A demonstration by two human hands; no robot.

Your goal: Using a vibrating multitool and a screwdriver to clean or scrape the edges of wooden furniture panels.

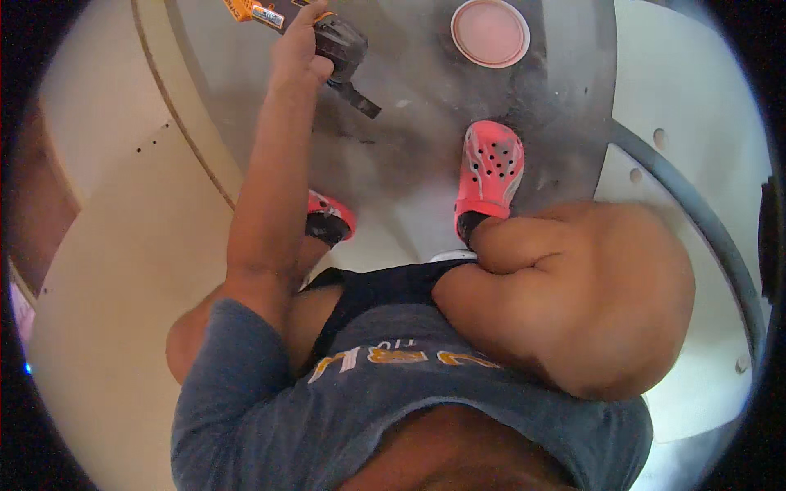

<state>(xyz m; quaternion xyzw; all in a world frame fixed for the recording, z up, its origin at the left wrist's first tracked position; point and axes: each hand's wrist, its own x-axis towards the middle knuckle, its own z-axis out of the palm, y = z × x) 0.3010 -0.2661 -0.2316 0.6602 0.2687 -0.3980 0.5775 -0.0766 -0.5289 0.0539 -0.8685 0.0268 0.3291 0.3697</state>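
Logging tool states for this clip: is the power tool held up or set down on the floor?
Held up: the left hand grips the power tool, with its blade pointing down over the grey floor.

Grey short-sleeved shirt with yellow lettering, dark shorts, 2 pink perforated clogs.

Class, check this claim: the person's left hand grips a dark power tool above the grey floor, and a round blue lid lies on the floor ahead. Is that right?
Not quite. The head view shows the lid is pink, not blue. The left hand does grip the dark power tool above the grey floor.
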